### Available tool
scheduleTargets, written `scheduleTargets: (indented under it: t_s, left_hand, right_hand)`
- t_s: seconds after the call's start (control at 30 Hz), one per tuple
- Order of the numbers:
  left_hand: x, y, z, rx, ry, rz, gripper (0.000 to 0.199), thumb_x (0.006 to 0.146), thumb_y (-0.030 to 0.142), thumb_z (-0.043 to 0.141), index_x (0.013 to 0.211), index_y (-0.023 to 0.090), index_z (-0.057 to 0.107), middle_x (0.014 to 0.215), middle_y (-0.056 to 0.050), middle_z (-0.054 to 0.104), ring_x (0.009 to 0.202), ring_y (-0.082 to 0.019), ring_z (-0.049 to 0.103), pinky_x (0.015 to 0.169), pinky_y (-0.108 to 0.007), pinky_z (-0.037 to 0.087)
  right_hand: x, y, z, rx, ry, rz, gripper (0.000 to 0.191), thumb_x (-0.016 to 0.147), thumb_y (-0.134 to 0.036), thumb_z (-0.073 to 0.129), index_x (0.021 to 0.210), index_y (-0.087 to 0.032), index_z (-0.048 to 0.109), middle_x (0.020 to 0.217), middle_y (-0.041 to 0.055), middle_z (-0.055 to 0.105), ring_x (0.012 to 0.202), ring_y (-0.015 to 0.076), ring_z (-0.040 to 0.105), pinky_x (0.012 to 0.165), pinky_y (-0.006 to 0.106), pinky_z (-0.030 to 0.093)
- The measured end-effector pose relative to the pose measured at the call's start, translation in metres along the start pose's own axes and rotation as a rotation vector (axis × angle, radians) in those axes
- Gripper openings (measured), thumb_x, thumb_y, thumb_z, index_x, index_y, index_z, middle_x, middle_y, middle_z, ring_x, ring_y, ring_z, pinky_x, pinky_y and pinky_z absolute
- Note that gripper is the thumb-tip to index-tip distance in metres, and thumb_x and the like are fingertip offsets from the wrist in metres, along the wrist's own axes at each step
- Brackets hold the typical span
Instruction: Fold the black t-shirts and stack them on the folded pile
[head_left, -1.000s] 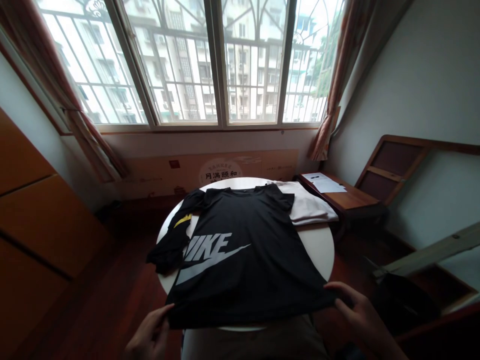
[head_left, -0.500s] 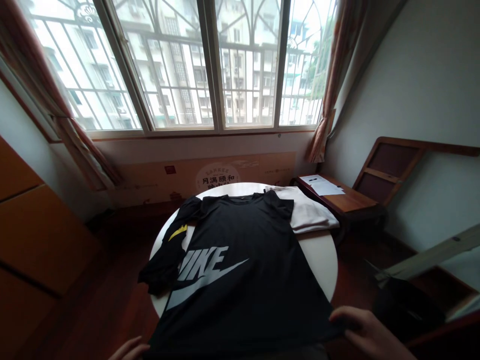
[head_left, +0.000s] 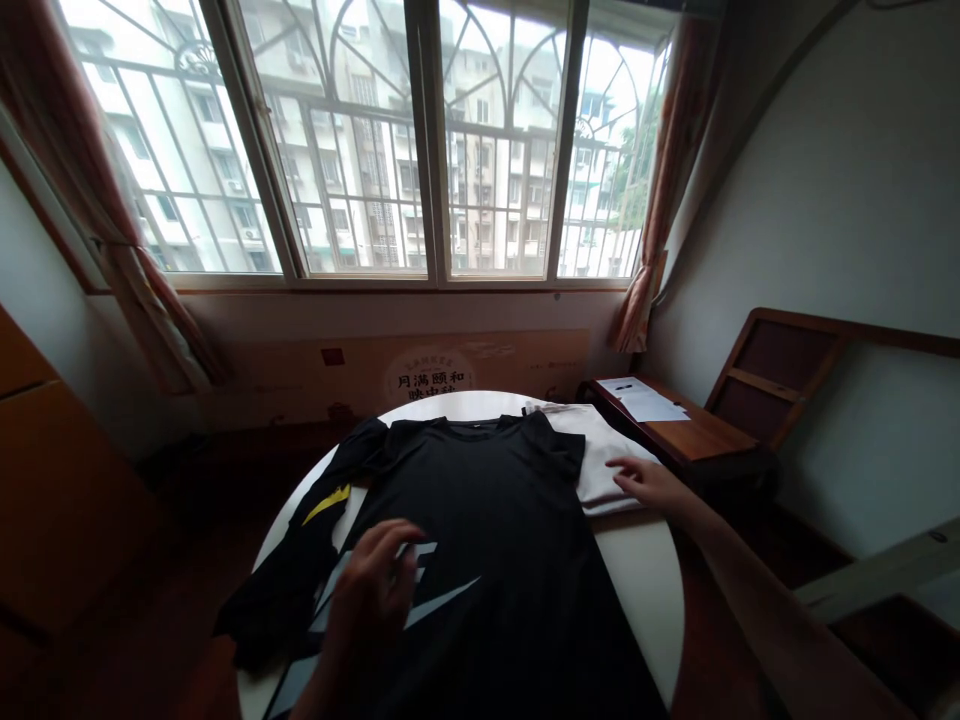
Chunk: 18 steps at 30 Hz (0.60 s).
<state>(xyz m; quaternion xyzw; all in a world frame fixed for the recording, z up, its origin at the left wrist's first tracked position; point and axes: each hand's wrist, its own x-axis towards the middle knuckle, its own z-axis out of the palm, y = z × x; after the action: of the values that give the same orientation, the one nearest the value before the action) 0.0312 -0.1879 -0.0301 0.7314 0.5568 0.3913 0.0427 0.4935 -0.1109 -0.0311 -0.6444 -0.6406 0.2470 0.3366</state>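
Note:
A black T-shirt [head_left: 495, 520] with a grey Nike print lies spread out on the round white table [head_left: 645, 570], its neck toward the window. My left hand [head_left: 379, 570] hovers over the print, fingers loosely curved, thumb apart, holding nothing. Near the shirt's right sleeve, my right hand [head_left: 641, 478] is open above a folded white cloth [head_left: 600, 450]; whether it touches the cloth I cannot tell. Along the table's left side lies another black garment [head_left: 292, 560], bunched up and marked with a yellow patch.
A wooden chair [head_left: 697, 430] with papers [head_left: 641, 398] on its seat stands right of the table. A long printed cardboard box [head_left: 360, 370] leans under the barred window [head_left: 360, 150]. An orange cabinet [head_left: 45, 480] is at the left.
Both hands have left the shirt's bottom hem and moved forward, the left over the print, the right to the white cloth. The view has tilted up a little.

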Motion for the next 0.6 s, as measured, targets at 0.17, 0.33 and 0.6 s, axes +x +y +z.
scheduleTargets:
  t_s: [0.17,0.33,0.6]
  left_hand:
    - [0.113,0.056,0.096,0.052,-0.469,0.236,0.030,0.092,0.022,0.052,0.116,0.021,0.072,0.124,-0.008,0.070,0.115,-0.025,0.064,0.102,-0.036,0.051]
    - [0.168,0.060,0.176,0.083,-0.559,0.259,0.040,0.085,0.009,0.055,0.122,0.013,0.069,0.131,-0.012,0.067,0.121,-0.026,0.062,0.104,-0.031,0.048]
    - [0.214,0.051,0.248,0.049,-0.485,0.173,0.043,0.098,0.012,0.039,0.136,0.000,0.056,0.142,-0.022,0.057,0.131,-0.026,0.055,0.108,-0.032,0.041]
  right_hand:
    - [0.104,-0.005,0.026,-0.002,0.057,0.201,0.049,0.083,-0.025,0.069,0.128,-0.007,0.064,0.095,0.0117,0.071,0.080,0.0181,0.066,0.074,0.029,0.055]
    - [0.148,0.010,0.046,-0.011,-0.025,0.364,0.048,0.076,-0.025,0.081,0.117,-0.006,0.065,0.072,0.0067,0.067,0.068,0.0202,0.065,0.063,0.033,0.055]
    - [0.178,0.032,0.054,0.094,-0.025,0.363,0.019,0.095,-0.032,0.065,0.096,-0.013,0.066,0.094,0.0022,0.067,0.081,0.0139,0.065,0.074,0.030,0.057]
